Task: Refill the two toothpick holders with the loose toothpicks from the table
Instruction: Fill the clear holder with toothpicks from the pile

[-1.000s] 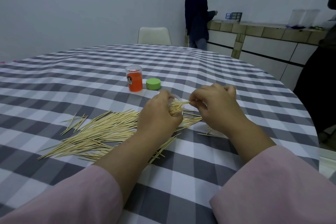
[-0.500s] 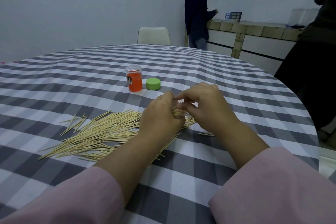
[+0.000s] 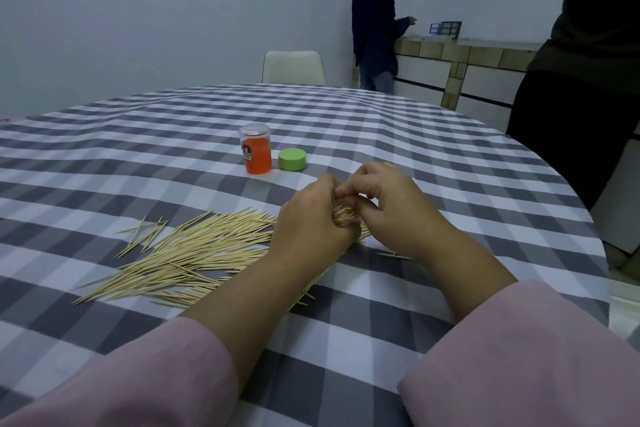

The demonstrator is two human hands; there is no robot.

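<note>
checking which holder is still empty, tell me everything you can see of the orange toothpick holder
The orange holder is a small upright cylinder, seemingly of clear plastic, orange through most of its height with a clear band at the top. A small label sits on its left front. It stands on the checked tablecloth, just left of a green lid and apart from it. Neither hand touches it, and no toothpicks show inside. Whether its top is open or capped cannot be told.

The right hand [image 3: 391,208] has closed in against the left hand [image 3: 311,218], pressing the toothpick bundle [image 3: 344,213].
</note>
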